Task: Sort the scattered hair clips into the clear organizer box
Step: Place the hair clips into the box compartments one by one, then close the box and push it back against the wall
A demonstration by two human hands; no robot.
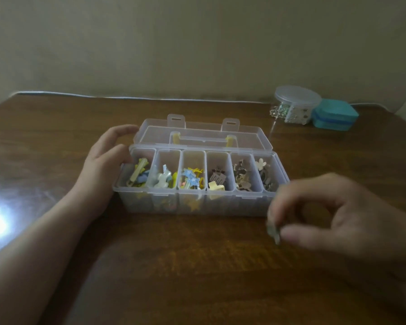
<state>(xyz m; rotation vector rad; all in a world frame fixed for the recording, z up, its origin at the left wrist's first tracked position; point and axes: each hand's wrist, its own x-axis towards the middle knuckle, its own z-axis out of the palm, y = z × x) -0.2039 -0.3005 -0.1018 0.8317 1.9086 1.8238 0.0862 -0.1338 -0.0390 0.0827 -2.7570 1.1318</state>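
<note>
Open organizer box [197,202] at frame centre — six compartments holding hair clips [192,179]. Left hand [108,158], fingers spread, against its left end. At lower right, right hand [338,219] pinching a small blurred clip [273,232] — above the wooden table [174,266].

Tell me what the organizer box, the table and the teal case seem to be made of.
Box: translucent, slightly frosted plastic; the clips show through its walls.
Table: wood or wood-look veneer, brown with visible grain, glossy enough to mirror a bright light at the left.
Teal case: opaque and smooth, probably plastic; too blurred to be sure.
</note>
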